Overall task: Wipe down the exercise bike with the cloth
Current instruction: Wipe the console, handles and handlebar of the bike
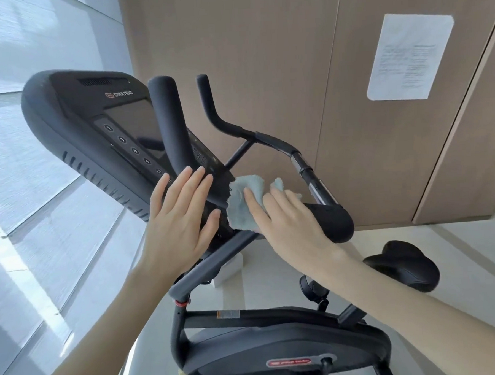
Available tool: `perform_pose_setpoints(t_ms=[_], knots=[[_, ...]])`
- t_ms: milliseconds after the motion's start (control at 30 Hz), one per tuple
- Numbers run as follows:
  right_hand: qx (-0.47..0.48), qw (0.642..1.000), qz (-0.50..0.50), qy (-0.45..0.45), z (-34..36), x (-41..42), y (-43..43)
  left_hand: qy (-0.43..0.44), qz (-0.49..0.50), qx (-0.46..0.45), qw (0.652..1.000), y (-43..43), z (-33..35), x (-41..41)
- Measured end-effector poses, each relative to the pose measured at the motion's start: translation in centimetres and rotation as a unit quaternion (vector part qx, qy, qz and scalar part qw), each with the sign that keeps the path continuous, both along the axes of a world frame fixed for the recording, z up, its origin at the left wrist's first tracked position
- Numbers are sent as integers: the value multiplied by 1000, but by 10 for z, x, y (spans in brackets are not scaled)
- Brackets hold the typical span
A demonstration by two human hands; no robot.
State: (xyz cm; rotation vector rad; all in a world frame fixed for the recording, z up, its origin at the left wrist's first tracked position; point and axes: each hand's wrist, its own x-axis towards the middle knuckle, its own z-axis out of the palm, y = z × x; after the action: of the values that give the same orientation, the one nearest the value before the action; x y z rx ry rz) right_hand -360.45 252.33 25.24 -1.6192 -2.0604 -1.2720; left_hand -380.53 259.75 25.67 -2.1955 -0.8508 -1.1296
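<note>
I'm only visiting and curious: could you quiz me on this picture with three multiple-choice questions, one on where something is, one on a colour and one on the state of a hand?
1. Where is the cloth?
A. in a bucket
B. under the right hand, at the console
C. in a pocket

2. What colour is the cloth?
A. red
B. black
C. light blue

3. How is the left hand?
A. open, fingers straight
B. clenched in a fist
C. gripping the cloth

Answers:
1 B: the right hand's fingers press the cloth at the console's lower corner.
2 C: it shows pale blue against the black console.
3 A: its fingers are straight and hold nothing.
</note>
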Motion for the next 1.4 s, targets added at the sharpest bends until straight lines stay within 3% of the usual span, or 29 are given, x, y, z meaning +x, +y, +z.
perform_pose_setpoints(t_ms=[167,333,400,500,567,733,967,1167,1400], knots=[[-33,999,8,32,-8,22,-35,26,-1,2,1000,1,-9,4],[-106,957,67,261,22,44,-50,41,-23,11,999,-2,-15,9],[-156,938,50,307,34,55,-55,54,-34,14,998,-5,-17,13],[-251,939,-15,234,26,55,-50,61,-37,18,997,-8,-19,18],[-250,949,-18,189,23,48,-40,58,-34,12,998,-10,-21,20],[-284,939,16,192,43,35,-6,45,-18,5,999,-17,-20,25],[-161,976,106,103,13,67,-13,20,-1,1,1000,-41,-26,58],[-142,974,167,55,-11,116,-35,24,57,-23,998,-60,-35,90],[-185,956,202,109,-25,176,-47,29,130,-64,989,-74,-39,104]])
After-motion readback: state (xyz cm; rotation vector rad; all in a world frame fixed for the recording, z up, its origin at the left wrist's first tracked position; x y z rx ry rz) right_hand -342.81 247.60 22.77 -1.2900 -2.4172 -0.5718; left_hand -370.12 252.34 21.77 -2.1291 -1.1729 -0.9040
